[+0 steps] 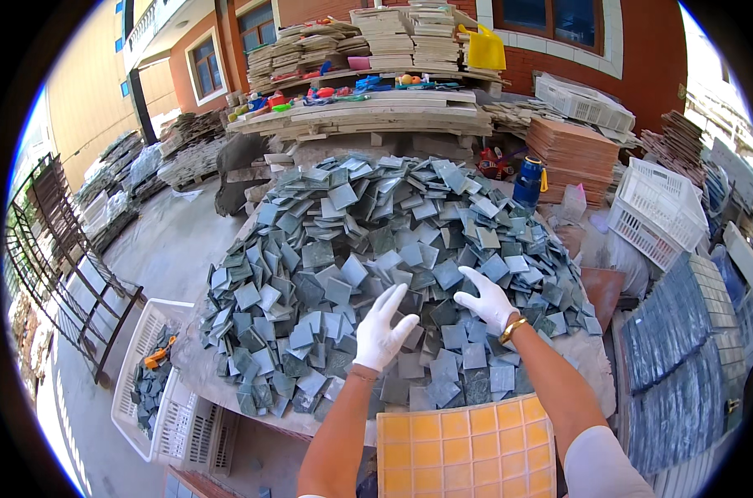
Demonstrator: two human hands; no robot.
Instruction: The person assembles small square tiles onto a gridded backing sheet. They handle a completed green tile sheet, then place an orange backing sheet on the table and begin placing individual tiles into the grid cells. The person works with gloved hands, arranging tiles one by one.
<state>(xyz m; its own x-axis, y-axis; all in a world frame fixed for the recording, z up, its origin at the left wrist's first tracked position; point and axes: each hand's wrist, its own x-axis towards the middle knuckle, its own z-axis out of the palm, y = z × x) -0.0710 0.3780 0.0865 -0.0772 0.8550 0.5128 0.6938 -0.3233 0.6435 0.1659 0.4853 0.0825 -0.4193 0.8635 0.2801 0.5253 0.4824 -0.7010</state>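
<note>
A wide heap of square grey-green stone tiles (318,253) covers the table before me. Over its near middle reaches my left hand (382,330), in a white glove, thumb and fingers apart and nothing held. To its right my right hand (486,302), gloved in white with a gold bracelet at the wrist, spreads its fingers just above or against the tiles; contact is hard to judge. Below both hands, at the table's near edge, lies a yellow grid tray (466,448) with square cells, in which I see no tiles.
At the left stands a white plastic crate (156,444) holding tile pieces and an orange-handled tool (157,357). Stacked dark tile sheets (679,365) rise on the right. A blue jug (528,181) sits behind the heap, near a stack of reddish slabs (571,158). Boards (368,116) fill the back.
</note>
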